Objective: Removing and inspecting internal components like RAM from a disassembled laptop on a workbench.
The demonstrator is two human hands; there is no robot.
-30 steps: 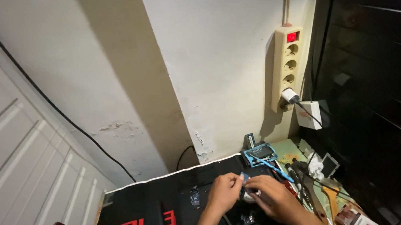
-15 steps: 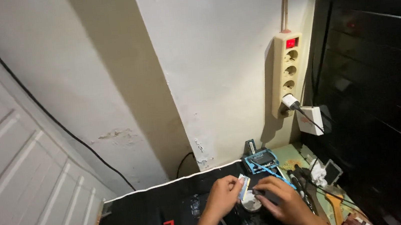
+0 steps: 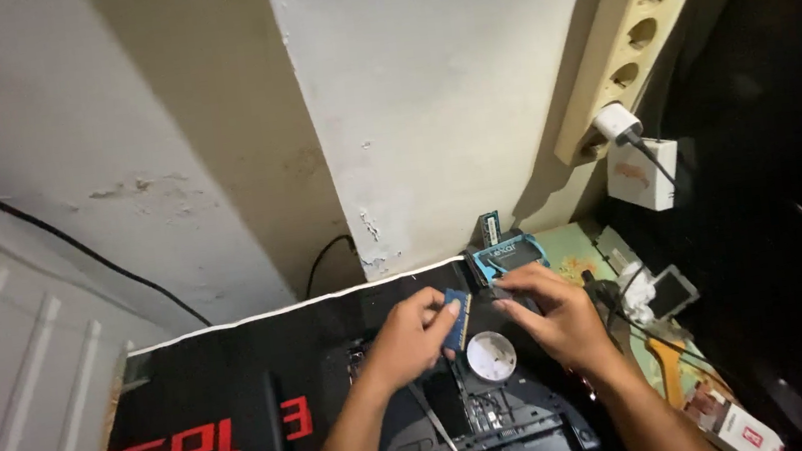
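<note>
A red-and-white box (image 3: 746,430) lies at the desk's (image 3: 579,245) near right corner. My left hand (image 3: 409,340) pinches a small blue memory stick (image 3: 458,318), its long axis tilted nearly upright, over the opened laptop (image 3: 484,428). My right hand (image 3: 552,314) grips a dark part beside it. Beyond, little room before the wall (image 3: 427,102), where a white plug (image 3: 617,120) sits.

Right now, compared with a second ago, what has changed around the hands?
The left hand has lifted slightly and now pinches a small blue memory module upright at its fingertips; earlier both hands were bunched together over it. The right hand has drawn a little apart, fingertips on a dark part. The white round dish, open laptop and black mat have not moved.
</note>
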